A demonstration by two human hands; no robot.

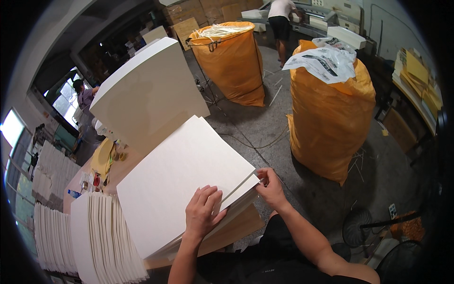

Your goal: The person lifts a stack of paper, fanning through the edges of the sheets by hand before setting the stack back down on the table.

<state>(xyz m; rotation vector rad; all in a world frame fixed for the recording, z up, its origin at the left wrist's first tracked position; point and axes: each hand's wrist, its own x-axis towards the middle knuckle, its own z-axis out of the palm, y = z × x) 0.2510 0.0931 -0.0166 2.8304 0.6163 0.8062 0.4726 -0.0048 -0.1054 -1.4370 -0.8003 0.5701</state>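
A stack of large white paper sheets (184,177) lies on a wooden table (244,222) in front of me. Its top sheets sit slightly askew from those beneath. My left hand (205,209) rests on the near edge of the stack, its fingers spread over the top sheet and the thumb at the edge. At the stack's right corner, my right hand (270,186) pinches the corner of the sheets between thumb and fingers. Behind the stack rises a tall block of white sheets (152,96). To the left, bundles of folded white sheets (106,234) stand side by side.
Two large orange sacks (230,67) (330,120) stand on the floor beyond the table, one topped with a white plastic bag (322,64). A cable crosses the floor. A person (280,21) works at a machine; another person (85,97) stands at left. A fan (357,227) is lower right.
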